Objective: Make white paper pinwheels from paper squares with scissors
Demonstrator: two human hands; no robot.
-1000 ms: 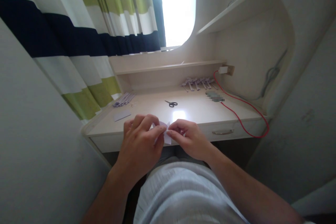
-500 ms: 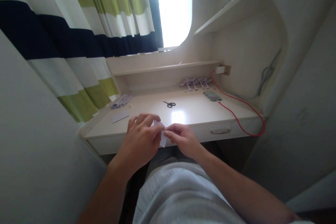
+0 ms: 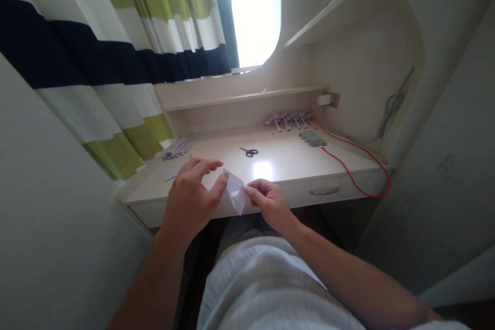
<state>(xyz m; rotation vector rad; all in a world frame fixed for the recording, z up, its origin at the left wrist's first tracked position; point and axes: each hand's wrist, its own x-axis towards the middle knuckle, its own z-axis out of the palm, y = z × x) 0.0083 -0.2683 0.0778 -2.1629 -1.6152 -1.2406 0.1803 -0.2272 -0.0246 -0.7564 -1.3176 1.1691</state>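
A small piece of folded pale paper hangs in front of the desk's edge, its sides bent toward a point on the right. My right hand pinches that point between thumb and forefinger. At the paper's left side is my left hand, thumb and fingers spread apart; its thumb tip is at the paper's edge, and whether it touches I cannot tell. Black scissors lie on the desk beyond the hands. A flat pale sheet lies partly hidden behind my left hand.
Rolled paper sticks lie at the desk's left end. Several paper pinwheels rest at the back right. A red cable runs from a white plug over the front edge near the drawer handle. A curtain hangs at left.
My left hand has let go of the paper's middle and drawn back left, its fingers opening. More of the paper shows now. My right hand keeps its pinch in nearly the same place.
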